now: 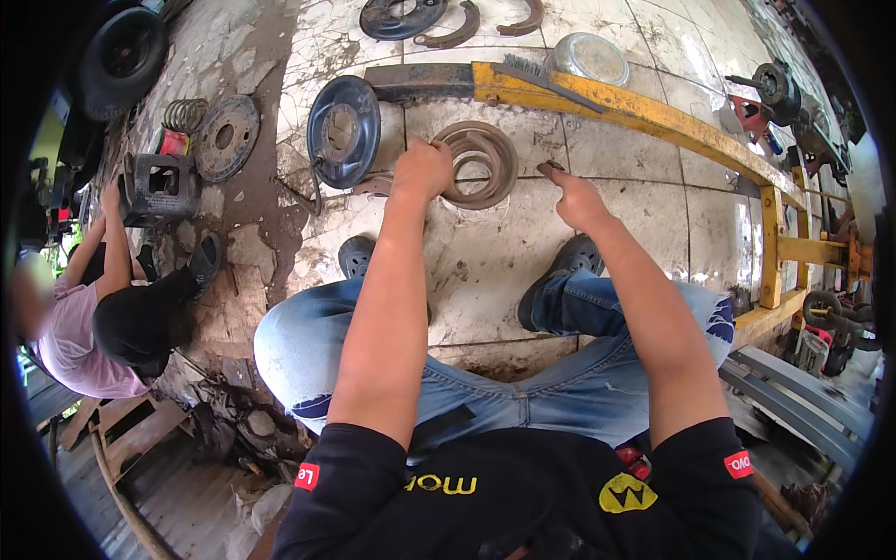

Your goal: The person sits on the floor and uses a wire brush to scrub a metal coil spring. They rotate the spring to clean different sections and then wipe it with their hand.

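My left hand (422, 170) is closed at the left edge of a rusty round part (505, 166) with ring-shaped ridges, like a brake drum, on the tiled floor. The fingers are curled and partly hidden. Off to the part's right, my right hand (581, 203) is pinched around a small dark piece whose kind I cannot make out. A black brake backing plate (325, 147) stands tilted beside my left hand, against the end of a beam. At its foot lies a curved rusty piece (374, 186), partly covered by my left forearm.
A yellow metal frame (653, 118) crosses beyond my hands; a wire brush (553, 84) rests on it. Behind are a clear round container (594, 60), brake shoes (454, 31) and another black plate (403, 17). At left, a person (89, 322) sits near a rusty disc (227, 138) and coil spring (185, 116).
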The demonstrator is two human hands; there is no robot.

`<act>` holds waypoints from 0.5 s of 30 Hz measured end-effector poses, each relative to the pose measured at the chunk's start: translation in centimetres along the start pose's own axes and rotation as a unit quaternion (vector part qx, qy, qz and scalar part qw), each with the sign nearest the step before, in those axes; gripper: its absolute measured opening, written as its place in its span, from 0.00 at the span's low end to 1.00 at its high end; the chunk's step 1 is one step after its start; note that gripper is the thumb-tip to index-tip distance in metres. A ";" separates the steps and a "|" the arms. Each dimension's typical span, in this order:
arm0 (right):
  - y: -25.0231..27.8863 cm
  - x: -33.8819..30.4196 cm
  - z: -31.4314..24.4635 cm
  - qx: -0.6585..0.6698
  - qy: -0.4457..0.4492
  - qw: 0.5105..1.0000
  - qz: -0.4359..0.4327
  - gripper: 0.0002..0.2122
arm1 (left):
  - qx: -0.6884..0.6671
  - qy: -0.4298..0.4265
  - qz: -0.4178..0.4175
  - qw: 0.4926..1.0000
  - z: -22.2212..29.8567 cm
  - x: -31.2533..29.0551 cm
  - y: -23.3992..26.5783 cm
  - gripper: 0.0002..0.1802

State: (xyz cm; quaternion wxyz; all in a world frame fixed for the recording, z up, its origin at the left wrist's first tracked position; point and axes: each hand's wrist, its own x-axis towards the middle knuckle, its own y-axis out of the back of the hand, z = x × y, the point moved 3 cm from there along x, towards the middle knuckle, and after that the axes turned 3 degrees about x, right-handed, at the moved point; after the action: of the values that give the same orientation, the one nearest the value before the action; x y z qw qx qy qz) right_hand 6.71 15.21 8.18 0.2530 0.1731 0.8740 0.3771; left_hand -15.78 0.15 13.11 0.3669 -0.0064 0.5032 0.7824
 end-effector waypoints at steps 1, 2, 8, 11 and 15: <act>-0.4 -0.2 -0.1 0.014 0.028 0.999 0.022 0.31 | -0.021 -0.007 0.008 1.000 0.3 -0.3 0.1 0.30; -0.8 -0.4 -0.2 0.027 0.056 0.997 0.045 0.31 | -0.041 -0.014 0.017 0.999 0.5 -0.5 0.2 0.30; -1.9 -2.3 -1.1 0.050 0.032 0.998 -0.004 0.35 | 0.006 -0.025 0.024 0.999 -0.1 0.1 -0.8 0.28; -1.5 -2.1 0.3 0.035 -0.044 0.998 -0.009 0.34 | -0.007 -0.004 0.043 0.999 0.0 -0.2 -1.0 0.30; -0.8 -2.3 0.2 0.033 -0.046 0.998 0.015 0.33 | -0.086 0.035 0.089 0.992 -1.8 0.6 -1.9 0.32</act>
State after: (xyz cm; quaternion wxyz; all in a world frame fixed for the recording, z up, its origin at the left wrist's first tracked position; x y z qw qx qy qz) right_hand 8.60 13.69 8.19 0.2816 0.2115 0.8707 0.3434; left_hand -15.77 -0.52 10.48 0.2759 -0.0198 0.4453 0.8516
